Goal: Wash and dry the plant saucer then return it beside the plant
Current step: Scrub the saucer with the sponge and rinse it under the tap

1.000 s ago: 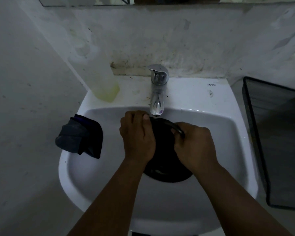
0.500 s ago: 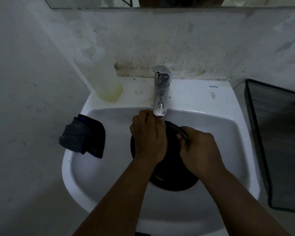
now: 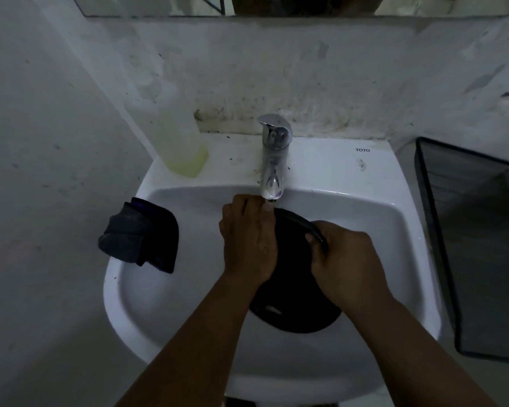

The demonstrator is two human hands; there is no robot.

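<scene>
A round black plant saucer stands tilted in the white sink, its upper rim just under the chrome faucet. My right hand grips the saucer's right rim, thumb over the edge. My left hand lies flat on the saucer's left side, fingers pointing up toward the spout. The hands hide much of the saucer. Whether water runs from the spout I cannot tell.
A dark folded cloth hangs over the sink's left rim. A translucent bottle with yellow-green liquid stands at the back left corner. A black mesh basket sits right of the sink. Walls close in left and behind.
The view has shifted a little. My left hand has slid along the saucer's face near the spout while my right hand has kept its grip on the rim.
</scene>
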